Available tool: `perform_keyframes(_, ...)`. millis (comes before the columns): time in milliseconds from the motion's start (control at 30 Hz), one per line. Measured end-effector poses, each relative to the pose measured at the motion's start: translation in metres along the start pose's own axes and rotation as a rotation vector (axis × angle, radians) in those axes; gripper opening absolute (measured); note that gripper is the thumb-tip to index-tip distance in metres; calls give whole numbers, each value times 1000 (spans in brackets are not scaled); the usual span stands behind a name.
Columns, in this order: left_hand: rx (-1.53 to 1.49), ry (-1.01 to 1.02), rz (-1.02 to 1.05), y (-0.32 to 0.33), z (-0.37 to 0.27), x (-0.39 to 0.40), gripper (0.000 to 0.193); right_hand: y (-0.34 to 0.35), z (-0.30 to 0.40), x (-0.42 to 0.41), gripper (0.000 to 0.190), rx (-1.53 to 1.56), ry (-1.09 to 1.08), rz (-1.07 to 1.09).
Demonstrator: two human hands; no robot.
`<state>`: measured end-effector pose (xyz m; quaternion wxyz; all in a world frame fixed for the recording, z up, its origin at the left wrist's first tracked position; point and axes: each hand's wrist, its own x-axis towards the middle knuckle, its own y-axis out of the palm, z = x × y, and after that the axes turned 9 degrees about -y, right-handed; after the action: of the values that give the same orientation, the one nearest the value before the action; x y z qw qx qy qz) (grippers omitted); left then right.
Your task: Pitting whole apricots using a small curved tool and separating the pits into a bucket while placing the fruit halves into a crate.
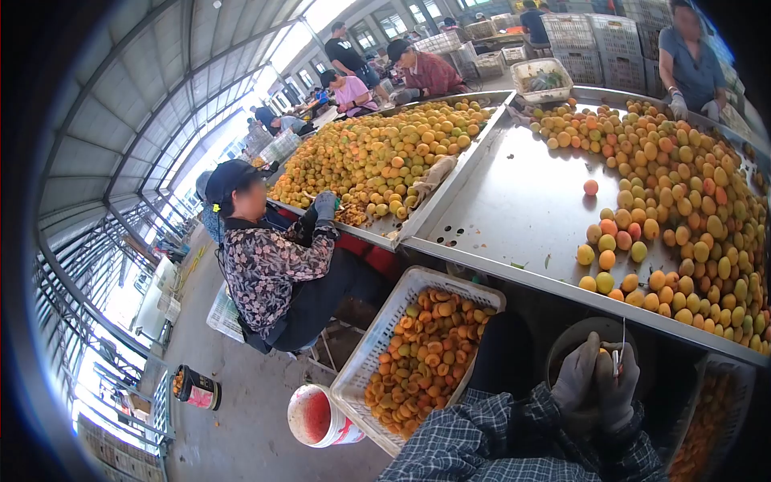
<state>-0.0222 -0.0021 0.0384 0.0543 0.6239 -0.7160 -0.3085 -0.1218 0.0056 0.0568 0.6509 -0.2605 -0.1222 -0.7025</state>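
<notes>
Both my hands wear pale work gloves and are close together over a round bucket (551,355) between my legs. In my right hand (620,382) is a small knife (623,334), its thin blade pointing up toward the table edge. My left hand (575,373) is closed around an apricot (602,350), of which only a bit of orange shows between the gloves. Just beyond my hands, whole apricots (686,283) are heaped on a metal sorting table (482,208). To my left, a white plastic crate (415,280) holds cut apricot halves (421,361).
Another crate (744,385) with cut fruit stands at my right. A white bucket (316,416) and a black bucket (202,388) are on the floor. A co-worker (277,259) sits to my left; another person (692,66) stands across the table. A plastic basin (542,93) sits at its far edge.
</notes>
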Motion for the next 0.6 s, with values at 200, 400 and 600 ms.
perform_keyframes(200, 339, 375, -87, -3, 37, 5, 27, -7, -19, -12, 12, -387, -87, 8)
perform_keyframes(400, -16, -283, -61, -21, 43, 16, 33, -17, -8, -16, 22, -334, -220, 169)
perform_keyframes(600, 173, -193, 41, -38, 48, 9, 35, -16, -2, -15, 32, -373, -354, 269)
